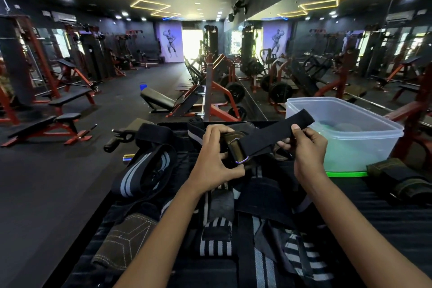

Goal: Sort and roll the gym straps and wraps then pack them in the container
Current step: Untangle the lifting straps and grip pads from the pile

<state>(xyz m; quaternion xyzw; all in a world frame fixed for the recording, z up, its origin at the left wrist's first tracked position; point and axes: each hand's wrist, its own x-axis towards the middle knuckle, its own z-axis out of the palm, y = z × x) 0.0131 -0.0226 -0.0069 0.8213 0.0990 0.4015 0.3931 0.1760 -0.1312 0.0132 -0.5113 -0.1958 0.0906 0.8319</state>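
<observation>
I hold a black lifting strap [275, 133] with an olive padded end and a metal ring above the bench. My left hand [217, 154] grips the olive padded end by the ring. My right hand [306, 147] pinches the black band, whose free end sticks up toward the clear plastic container [374, 124] at the right. The container sits on a green lid and looks almost empty. A black wrap with grey stripes [145, 170] lies in a loop to the left. Several striped wraps [216, 238] and an olive pad [124, 241] lie in a heap below my arms.
Olive and black straps [404, 180] lie at the right of the container. A rolled wrap [195, 124] stands behind my left hand. A metal handle [117, 141] lies at the bench's left edge. Gym benches [46, 124] and weight machines fill the dark floor beyond.
</observation>
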